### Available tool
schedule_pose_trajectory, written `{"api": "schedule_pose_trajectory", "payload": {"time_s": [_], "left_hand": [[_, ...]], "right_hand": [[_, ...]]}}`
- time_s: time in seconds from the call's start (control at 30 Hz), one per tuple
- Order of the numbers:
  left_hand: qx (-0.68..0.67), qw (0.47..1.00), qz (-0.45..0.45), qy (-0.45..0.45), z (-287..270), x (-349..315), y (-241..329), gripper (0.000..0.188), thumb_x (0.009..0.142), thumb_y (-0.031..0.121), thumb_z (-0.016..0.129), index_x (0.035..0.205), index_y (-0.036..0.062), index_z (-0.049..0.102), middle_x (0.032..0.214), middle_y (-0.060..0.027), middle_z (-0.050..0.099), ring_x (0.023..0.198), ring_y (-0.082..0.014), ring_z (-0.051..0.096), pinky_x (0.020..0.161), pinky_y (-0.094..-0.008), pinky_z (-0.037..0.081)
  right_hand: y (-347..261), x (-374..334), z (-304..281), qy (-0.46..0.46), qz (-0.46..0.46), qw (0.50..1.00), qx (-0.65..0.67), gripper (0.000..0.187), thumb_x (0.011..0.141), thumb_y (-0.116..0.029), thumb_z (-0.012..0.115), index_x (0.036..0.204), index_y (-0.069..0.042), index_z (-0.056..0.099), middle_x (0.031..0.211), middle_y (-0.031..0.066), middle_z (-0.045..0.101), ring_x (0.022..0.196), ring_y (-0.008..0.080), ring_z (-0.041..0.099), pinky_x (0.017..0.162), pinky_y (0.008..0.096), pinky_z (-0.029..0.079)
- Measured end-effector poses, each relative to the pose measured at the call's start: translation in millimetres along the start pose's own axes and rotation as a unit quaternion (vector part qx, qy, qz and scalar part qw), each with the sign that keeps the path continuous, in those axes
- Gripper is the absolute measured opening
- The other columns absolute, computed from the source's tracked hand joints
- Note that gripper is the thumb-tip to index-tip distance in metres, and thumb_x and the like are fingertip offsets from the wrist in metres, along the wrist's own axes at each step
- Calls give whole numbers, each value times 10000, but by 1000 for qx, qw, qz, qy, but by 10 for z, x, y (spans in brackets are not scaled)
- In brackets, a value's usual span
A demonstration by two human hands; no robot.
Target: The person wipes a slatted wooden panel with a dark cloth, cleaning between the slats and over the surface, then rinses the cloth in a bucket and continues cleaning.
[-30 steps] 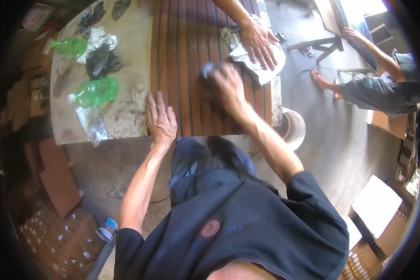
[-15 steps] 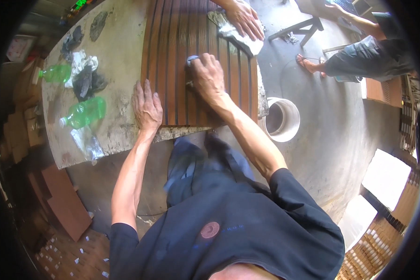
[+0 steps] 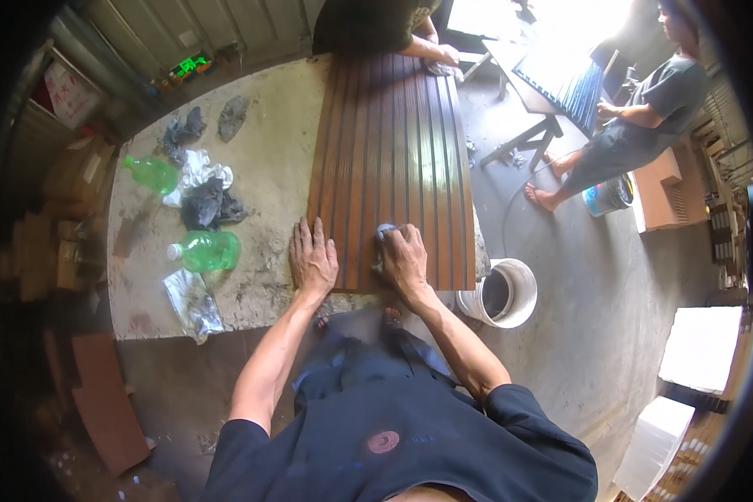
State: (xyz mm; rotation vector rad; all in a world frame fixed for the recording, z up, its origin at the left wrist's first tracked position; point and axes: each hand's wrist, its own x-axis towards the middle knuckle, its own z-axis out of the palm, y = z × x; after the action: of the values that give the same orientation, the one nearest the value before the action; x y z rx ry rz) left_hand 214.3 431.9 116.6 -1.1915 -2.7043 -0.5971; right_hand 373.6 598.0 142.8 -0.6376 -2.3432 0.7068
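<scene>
At the near end of the worktop (image 3: pixel 268 155), we are resting our left hand (image 3: pixel 315 259) flat across the left edge of a brown slatted board (image 3: pixel 393 159), its grip released and its fingers pointing away from us. To its right, our right hand (image 3: pixel 405 258) is bearing on the board's near part, its grip clenching around a small bluish wad (image 3: pixel 384 228). The board is lying lengthwise, its dark grooves running away from us. Beside its near right corner, a white bucket (image 3: pixel 524 294) is standing on the floor. Over on our left, a clear plastic bag (image 3: pixel 192 303), a green bottle (image 3: pixel 211 251), a dark rag (image 3: pixel 202 206) and a second green bottle (image 3: pixel 153 176) are lying. Farther off, a co-worker's hand (image 3: pixel 449 55) is holding a whitish cloth (image 3: pixel 443 70) at the board's far right corner, and another person (image 3: pixel 678 92) is standing by a dark slatted panel (image 3: pixel 560 88).
</scene>
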Motion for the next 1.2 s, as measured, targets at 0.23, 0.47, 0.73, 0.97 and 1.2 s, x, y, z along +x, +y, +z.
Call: {"api": "schedule_pose_trajectory", "payload": {"time_s": [0.23, 0.47, 0.73, 0.97, 1.2], "left_hand": [[-125, 989, -23, 78, -249, -205, -314, 575, 995, 242, 632, 1493, -32, 546, 1531, -332, 513, 1438, -529, 454, 1235, -571, 343], [-551, 818, -164, -30, -1200, -1036, -564, 813, 969, 258, 787, 1610, -36, 381, 1481, -185, 600, 1367, -252, 582, 1149, -367, 464], [-620, 708, -338, 0, -2243, -1766, -1645, 569, 877, 73, 758, 1422, 9, 606, 1222, -46, 707, 1125, -149, 659, 1047, -310, 516], [-642, 546, -455, 289, -2940, -1643, -2710, 392, 921, 34, 729, 1308, 1, 673, 1165, -72, 724, 1044, -183, 692, 946, -348, 561], [-546, 658, -384, 349, -2808, -1013, -4224, 538, 945, 196, 775, 1401, -34, 606, 1351, -140, 670, 1206, -269, 633, 1075, -410, 475]], "right_hand": [[-749, -44, 433, -72, 80, 977, 183, 170, 934, -82, 732, 1082, -1, 706, 1036, 183, 691, 973, 340, 679, 855, 441, 557], [-1761, -302, 725, -216, 257, 809, 483, 229, 1035, -66, 683, 1236, 41, 702, 1049, 23, 740, 953, 98, 647, 888, 263, 523], [-2815, -482, 1284, -400, 70, 854, 326, 352, 939, -260, 754, 1185, -8, 756, 1141, 173, 736, 1075, 300, 673, 989, 409, 513], [-2765, -557, 1410, -395, 56, 879, 261, 276, 938, -183, 747, 1152, -10, 770, 1117, 154, 756, 1018, 292, 696, 885, 393, 563], [-3117, -465, 1976, -308, -31, 933, 183, 437, 929, -334, 765, 1224, -15, 720, 1125, 201, 725, 1128, 388, 649, 988, 492, 515]]}}
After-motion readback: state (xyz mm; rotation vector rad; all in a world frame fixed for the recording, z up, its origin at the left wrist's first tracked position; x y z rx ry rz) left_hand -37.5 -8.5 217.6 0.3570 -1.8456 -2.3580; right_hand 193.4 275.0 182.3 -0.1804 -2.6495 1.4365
